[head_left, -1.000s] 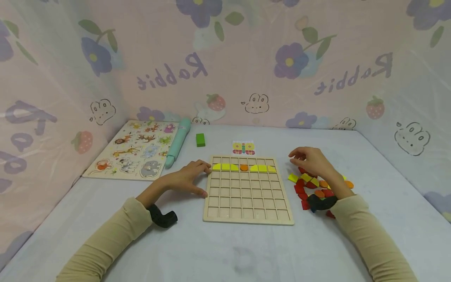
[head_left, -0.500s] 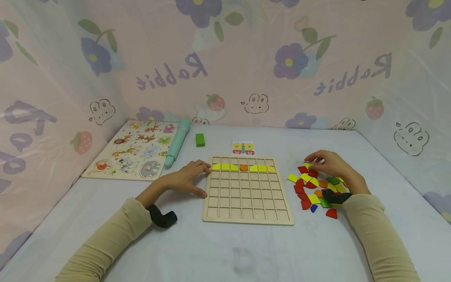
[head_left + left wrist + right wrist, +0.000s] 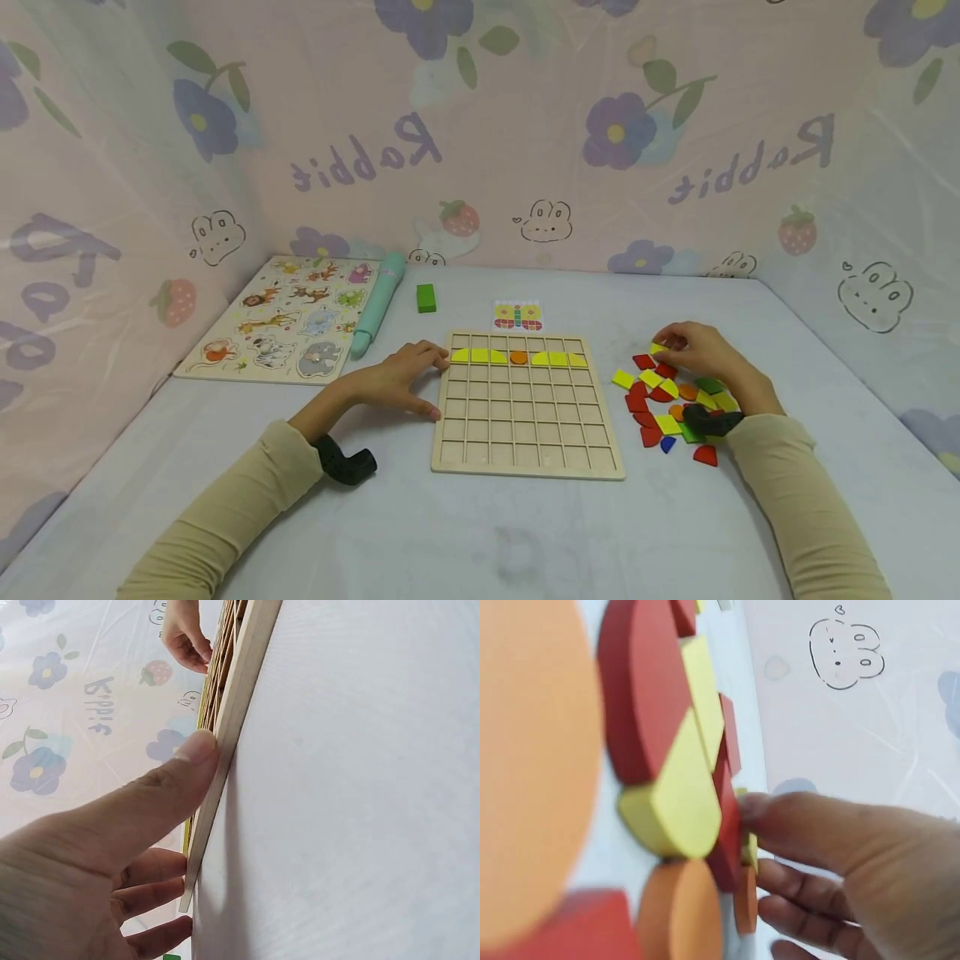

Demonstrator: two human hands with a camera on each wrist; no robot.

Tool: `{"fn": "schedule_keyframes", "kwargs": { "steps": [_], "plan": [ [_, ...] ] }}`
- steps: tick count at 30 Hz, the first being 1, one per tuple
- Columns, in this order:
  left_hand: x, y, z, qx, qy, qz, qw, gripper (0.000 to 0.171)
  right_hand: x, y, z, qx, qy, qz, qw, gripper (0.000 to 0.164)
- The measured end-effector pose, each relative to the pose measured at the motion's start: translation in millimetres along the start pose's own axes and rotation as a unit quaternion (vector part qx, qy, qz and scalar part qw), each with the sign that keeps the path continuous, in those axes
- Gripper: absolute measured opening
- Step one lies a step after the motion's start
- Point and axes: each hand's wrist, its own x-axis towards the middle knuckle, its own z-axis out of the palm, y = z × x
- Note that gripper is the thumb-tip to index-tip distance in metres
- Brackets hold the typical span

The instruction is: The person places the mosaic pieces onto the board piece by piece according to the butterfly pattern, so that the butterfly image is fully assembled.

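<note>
My left hand [image 3: 397,379] rests at the left edge of a wooden grid board [image 3: 525,457], thumb and fingers spread along its side. In the left wrist view the thumb [image 3: 176,776] presses on the board's edge. One row of the board holds yellow pieces [image 3: 478,356] on both sides of an orange disc [image 3: 519,357]. To the right, my right hand [image 3: 701,354] pinches a yellow tile [image 3: 657,348] at the far side of a pile of coloured tiles. In the right wrist view the thumb overlaps that yellow tile [image 3: 749,847], close behind a red piece [image 3: 725,832].
Red, yellow, orange, green and blue tiles [image 3: 666,424] lie loose right of the board. A small pattern card [image 3: 517,315] lies behind it. At the back left are an animal puzzle board [image 3: 255,350], a mint-green tube [image 3: 378,304] and a green block [image 3: 426,297].
My right hand has moved right and down onto the far side of the tile pile, where its fingers have closed on a yellow tile. The left hand stays at the board's edge.
</note>
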Motion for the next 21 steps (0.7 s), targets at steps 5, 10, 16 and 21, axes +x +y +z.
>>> {"fn": "schedule_keyframes", "kwargs": {
  "steps": [5,10,16,21],
  "plan": [
    [0.2,-1.1,1.1,0.005,-0.001,-0.002,1.0000,0.071,1,-12,-2,0.000,0.029,0.016,0.999,0.038],
    [0.7,-2.1,1.3,0.008,-0.003,-0.003,1.0000,0.070,10,-58,3,0.017,0.089,-0.038,0.995,0.033],
    [2.4,-5.0,2.1,0.007,-0.003,-0.003,1.0000,0.070,19,-139,24,0.041,0.123,-0.160,0.979,0.025],
    [2.2,-5.0,2.2,0.003,-0.003,-0.006,1.0000,0.070,19,-194,42,0.043,0.092,-0.209,0.973,0.023]
  ]
}}
